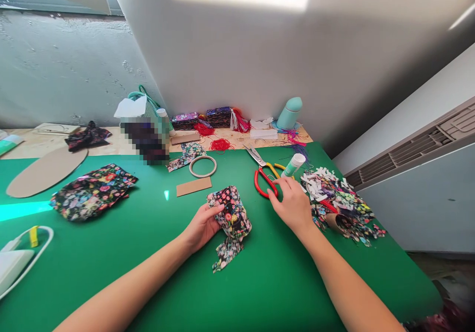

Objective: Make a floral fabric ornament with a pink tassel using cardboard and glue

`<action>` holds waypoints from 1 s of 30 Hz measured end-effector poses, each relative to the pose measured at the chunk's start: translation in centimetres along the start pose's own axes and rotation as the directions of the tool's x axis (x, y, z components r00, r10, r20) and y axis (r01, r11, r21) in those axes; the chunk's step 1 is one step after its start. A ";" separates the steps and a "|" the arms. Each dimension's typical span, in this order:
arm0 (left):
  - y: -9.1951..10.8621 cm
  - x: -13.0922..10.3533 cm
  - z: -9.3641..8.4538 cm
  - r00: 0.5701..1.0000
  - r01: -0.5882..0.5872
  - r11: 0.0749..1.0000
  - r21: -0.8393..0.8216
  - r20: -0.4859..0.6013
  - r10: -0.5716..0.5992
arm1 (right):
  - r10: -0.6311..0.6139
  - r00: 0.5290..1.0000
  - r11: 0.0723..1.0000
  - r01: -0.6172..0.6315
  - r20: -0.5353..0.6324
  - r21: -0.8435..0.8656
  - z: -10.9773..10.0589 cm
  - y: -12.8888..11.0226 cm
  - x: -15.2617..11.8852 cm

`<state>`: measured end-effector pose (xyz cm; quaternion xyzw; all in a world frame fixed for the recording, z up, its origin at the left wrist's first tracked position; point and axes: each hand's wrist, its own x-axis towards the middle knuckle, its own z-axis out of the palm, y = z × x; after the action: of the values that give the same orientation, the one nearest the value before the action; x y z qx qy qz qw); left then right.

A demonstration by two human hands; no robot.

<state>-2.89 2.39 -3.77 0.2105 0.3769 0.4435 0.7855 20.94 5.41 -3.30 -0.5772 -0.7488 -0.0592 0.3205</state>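
My left hand (205, 224) is closed on a small floral fabric-covered piece (234, 213), thumb on top. A frayed fabric strip (228, 254) hangs from its lower edge. To the right, my right hand (291, 201) is at the red handle of the scissors (260, 161), with thumb and index finger apart beside the loop. The scissors lie on the green mat with their blades pointing away. A glue stick (294, 165) stands just beyond my right fingers, over the yellow handle of another tool. The fingertips' contact with the red handle is hard to make out.
Fabric and paper scraps (343, 201) pile up at the right with a cardboard tube (336, 221). A tape roll (202, 166) and cardboard strip (193, 186) lie ahead. Floral fabric (94, 191) and a cardboard oval (48, 172) are left. A teal bottle (289, 114) stands near the wall.
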 end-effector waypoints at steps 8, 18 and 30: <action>-0.2 -0.1 0.1 1.000 -0.010 1.000 0.012 0.016 0.010 | 0.308 0.917 0.947 -0.270 -0.254 0.172 0.4 3.5 1.5; -0.3 -0.1 -0.1 0.999 -0.022 0.999 0.039 0.037 0.021 | 0.395 0.915 0.894 -0.365 -0.075 0.261 3.4 5.8 2.1; -0.3 0.0 0.0 0.999 -0.034 0.999 0.034 0.036 0.033 | 0.469 0.863 0.875 -0.425 -0.186 0.233 4.6 7.7 2.8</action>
<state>-2.77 2.25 -3.96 0.2380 0.3671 0.4462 0.7807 25.62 12.35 -7.50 -0.6923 -0.5523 0.0181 0.4641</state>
